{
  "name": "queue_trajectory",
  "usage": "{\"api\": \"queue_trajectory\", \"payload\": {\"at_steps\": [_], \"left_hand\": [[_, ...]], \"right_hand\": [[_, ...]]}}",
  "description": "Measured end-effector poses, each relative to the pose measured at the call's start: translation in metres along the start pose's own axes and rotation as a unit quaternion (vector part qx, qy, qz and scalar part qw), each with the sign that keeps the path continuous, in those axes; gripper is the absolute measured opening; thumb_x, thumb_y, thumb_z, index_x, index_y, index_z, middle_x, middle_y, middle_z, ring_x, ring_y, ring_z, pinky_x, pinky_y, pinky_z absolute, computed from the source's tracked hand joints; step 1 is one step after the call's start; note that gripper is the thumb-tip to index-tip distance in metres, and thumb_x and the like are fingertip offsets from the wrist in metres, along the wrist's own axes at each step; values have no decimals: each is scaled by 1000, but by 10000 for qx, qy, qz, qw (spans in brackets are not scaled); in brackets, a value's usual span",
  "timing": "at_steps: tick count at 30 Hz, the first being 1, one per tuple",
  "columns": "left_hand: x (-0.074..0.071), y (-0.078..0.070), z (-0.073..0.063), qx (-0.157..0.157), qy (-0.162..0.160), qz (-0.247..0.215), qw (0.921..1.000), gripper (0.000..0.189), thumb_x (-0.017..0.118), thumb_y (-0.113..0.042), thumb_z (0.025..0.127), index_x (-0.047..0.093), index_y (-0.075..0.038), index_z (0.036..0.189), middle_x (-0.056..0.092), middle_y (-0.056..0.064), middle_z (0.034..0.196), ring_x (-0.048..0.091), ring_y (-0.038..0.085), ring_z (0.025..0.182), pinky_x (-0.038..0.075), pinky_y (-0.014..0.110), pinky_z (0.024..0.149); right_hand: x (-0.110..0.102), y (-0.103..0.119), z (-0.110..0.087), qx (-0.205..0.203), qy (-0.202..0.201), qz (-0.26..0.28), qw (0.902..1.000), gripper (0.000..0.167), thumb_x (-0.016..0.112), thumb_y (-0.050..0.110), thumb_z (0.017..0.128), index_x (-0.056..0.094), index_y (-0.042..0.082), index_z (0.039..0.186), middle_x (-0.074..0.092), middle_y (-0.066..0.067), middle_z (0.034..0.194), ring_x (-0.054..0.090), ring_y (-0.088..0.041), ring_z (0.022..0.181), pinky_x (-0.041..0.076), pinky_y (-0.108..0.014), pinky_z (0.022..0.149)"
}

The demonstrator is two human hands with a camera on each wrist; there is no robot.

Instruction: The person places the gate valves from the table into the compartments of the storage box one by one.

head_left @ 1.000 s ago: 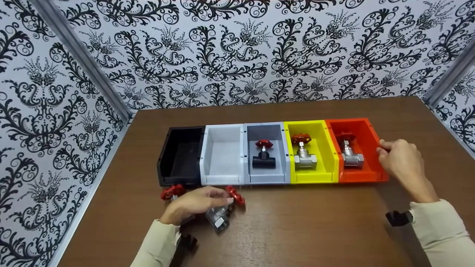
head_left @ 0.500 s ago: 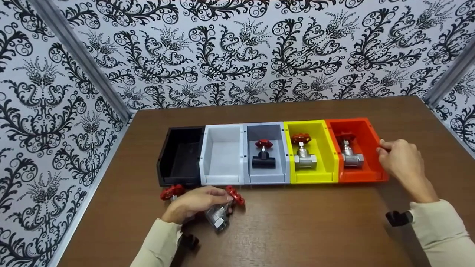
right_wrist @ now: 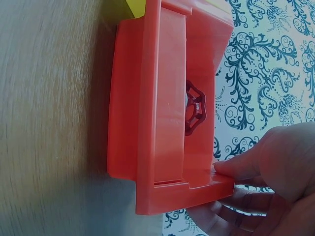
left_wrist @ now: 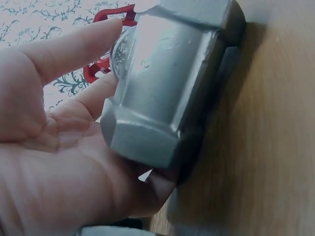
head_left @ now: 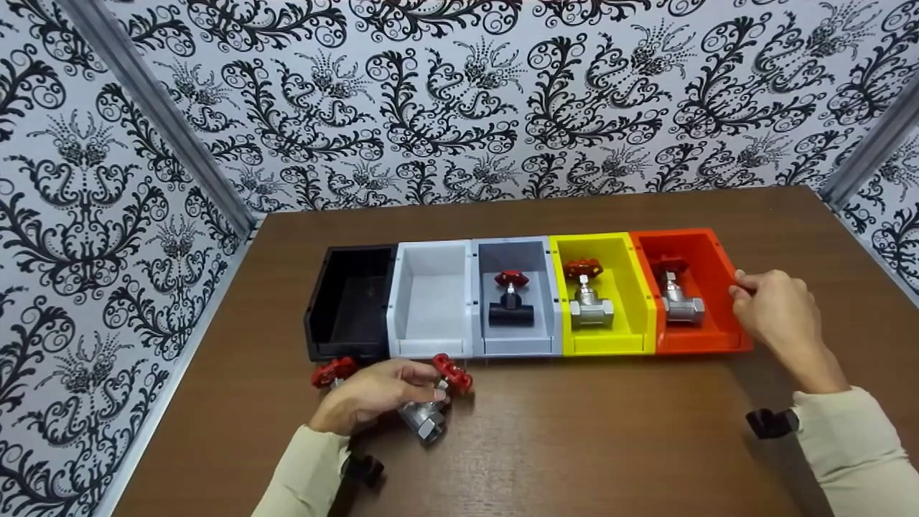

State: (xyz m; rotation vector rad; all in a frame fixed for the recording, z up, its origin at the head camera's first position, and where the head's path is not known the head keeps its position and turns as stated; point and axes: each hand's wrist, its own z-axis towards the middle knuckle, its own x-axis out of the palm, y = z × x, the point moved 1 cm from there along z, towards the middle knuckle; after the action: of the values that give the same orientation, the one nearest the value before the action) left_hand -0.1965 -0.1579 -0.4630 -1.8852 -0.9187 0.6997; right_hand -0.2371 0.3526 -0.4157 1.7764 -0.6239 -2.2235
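My left hand [head_left: 380, 391] pinches a steel valve with a red handwheel [head_left: 423, 418] by its neck, in front of the white bin [head_left: 434, 348]. In the left wrist view the metal valve body [left_wrist: 162, 73] slants close over the table, thumb and fingers about its stem. Behind this hand lies a second valve, its red handwheel [head_left: 334, 372] showing and its body mostly hidden. My right hand [head_left: 779, 309] grips the right wall of the red bin [head_left: 721, 287]; in the right wrist view its thumb [right_wrist: 236, 167] is inside the rim and its fingers outside.
Joined in a row are black [head_left: 352, 352], white, grey [head_left: 517, 343], yellow [head_left: 610, 345] and red bins. A black-bodied valve [head_left: 510, 314] lies in the grey one, steel valves in the yellow [head_left: 591, 310] and red [head_left: 682, 309]. Patterned walls [head_left: 459, 93] stand behind and left.
The left hand has tightened about the valve's neck, and the valve has tilted and shifted slightly up toward the bins. The right hand stays at the red bin.
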Motion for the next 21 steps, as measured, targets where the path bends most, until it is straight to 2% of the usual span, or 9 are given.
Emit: {"api": "queue_trajectory", "payload": {"at_steps": [3,6,10,13,15,18,21], "left_hand": [[0,0,0,65,71,-16,10000,36,79,-15,84,68,-2,116,71,-1,103,61,7,85,48,23,73],[-1,0,0,195,380,-146,9990,34,77,-8,84,68,0,117,72,2,101,63,7,83,50,23,74],[-2,0,-2,333,639,-270,9970,43,75,1,82,65,2,124,71,8,110,65,8,85,52,23,75],[-2,0,-4,370,524,-143,9978,48,78,2,79,65,0,125,71,7,113,64,9,90,52,22,76],[-2,-1,-4,407,438,19,9982,48,80,1,77,66,0,122,71,5,108,64,10,92,52,23,76],[-3,-1,-6,509,344,350,9975,40,81,-2,76,69,-1,114,69,1,102,61,12,91,50,25,79],[-5,0,-7,624,227,645,9957,32,82,-7,77,70,-3,106,68,0,104,58,13,98,47,30,88]], "right_hand": [[0,0,0,-11,-11,5,10000,38,60,14,93,61,-7,124,58,-38,118,58,-58,87,46,-63,68],[0,0,1,1,1,-9,10000,38,60,14,93,62,-6,124,58,-38,118,57,-58,88,46,-63,68],[0,0,1,39,34,-36,10000,38,60,14,93,62,-6,124,57,-39,118,57,-59,87,45,-62,68],[0,0,1,40,34,-51,10000,38,60,15,93,62,-6,125,57,-38,118,57,-59,87,45,-63,68],[0,0,1,26,24,-61,10000,38,60,15,93,62,-6,124,57,-38,118,57,-59,86,45,-62,68],[0,0,0,-28,-31,-73,10000,38,60,14,93,62,-6,124,57,-38,118,56,-60,87,45,-63,68],[1,0,-1,-76,-88,-68,9999,38,59,14,92,62,-6,124,57,-38,119,56,-61,89,45,-64,68]]}}
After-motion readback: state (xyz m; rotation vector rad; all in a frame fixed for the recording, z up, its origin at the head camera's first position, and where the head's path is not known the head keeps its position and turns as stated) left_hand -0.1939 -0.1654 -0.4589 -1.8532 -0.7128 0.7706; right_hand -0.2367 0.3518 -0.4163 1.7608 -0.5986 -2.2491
